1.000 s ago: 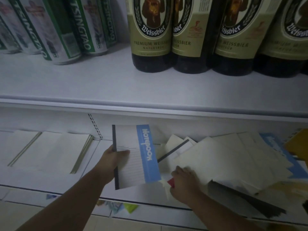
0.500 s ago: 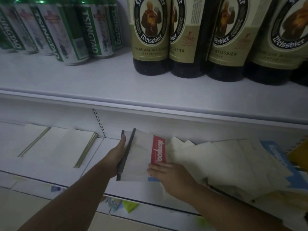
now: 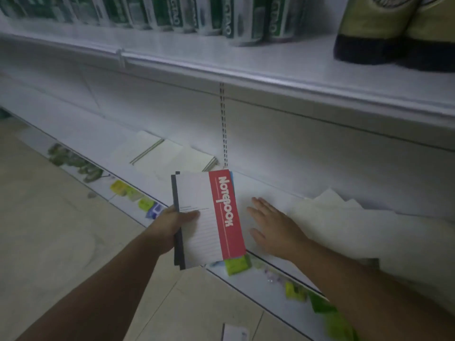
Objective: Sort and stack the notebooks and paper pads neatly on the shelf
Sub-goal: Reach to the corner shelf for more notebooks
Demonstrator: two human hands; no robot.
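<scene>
Red and white, the thin paper notebook (image 3: 211, 217) with a red strip down one side sits on top of a small bunch held in the left hand (image 3: 172, 225). The thumb lies across the white cover and the other fingers curl under the bunch, so this hand grips it. A blue edge and dark spines peek out from below, so I think there are at least two books in the bunch. It hangs in the air just in front of the white metal lower shelf (image 3: 256, 188) and is not on it yet.

The right hand (image 3: 273, 222), at 3 o'clock from the bunch, has straight, spread fingers and holds nothing. It seems to rest flat on the shelf.

At 11 o'clock from the bunch, flat cream paper pads (image 3: 170, 156) lie tidy, side by side. That part looks done. At 3 o'clock, past the right hand, a messy heap of pale paper pads (image 3: 344, 217) lies crooked and piled over itself. I think the job is partway: the bunch must be put down and the heap sorted.
</scene>
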